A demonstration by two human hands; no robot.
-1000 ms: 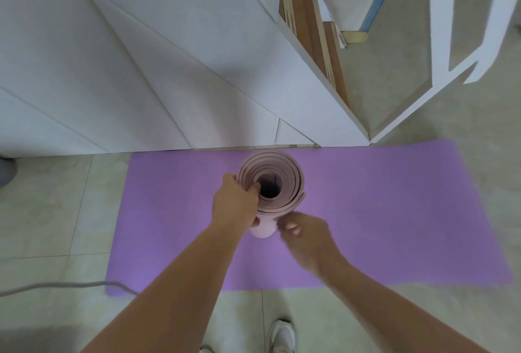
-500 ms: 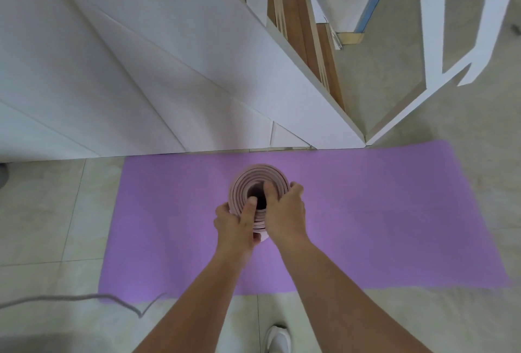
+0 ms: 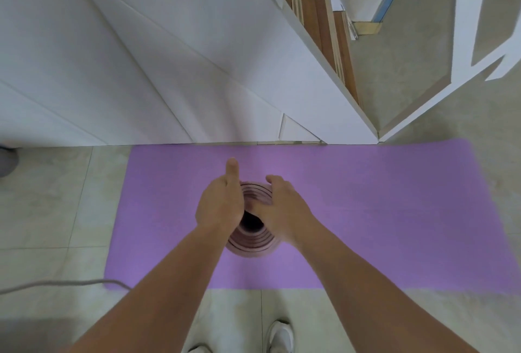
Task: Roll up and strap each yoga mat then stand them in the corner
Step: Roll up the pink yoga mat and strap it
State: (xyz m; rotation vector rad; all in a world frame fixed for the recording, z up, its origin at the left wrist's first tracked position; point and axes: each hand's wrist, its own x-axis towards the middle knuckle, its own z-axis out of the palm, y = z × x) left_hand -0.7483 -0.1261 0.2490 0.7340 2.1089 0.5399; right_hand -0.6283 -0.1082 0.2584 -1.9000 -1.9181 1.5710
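A rolled pink yoga mat point(image 3: 252, 242) stands upright on end, and I look straight down into its dark core. It rests on a purple yoga mat point(image 3: 366, 211) that lies flat and unrolled on the tiled floor. My left hand point(image 3: 221, 203) presses the roll's left side, thumb raised. From the right, my right hand point(image 3: 284, 209) clasps the roll, its fingers over the top rim. No strap is visible.
A white panelled stair wall point(image 3: 141, 71) runs along the purple mat's far edge, with wooden steps point(image 3: 318, 14) behind it. A grey cable point(image 3: 56, 285) lies on the tiles at lower left. My white shoes point(image 3: 280, 335) are at the bottom edge.
The pink roll has come closer to me and sits lower in view. Both hands shifted from the near rim to clasping its two sides. The view tilted down slightly.
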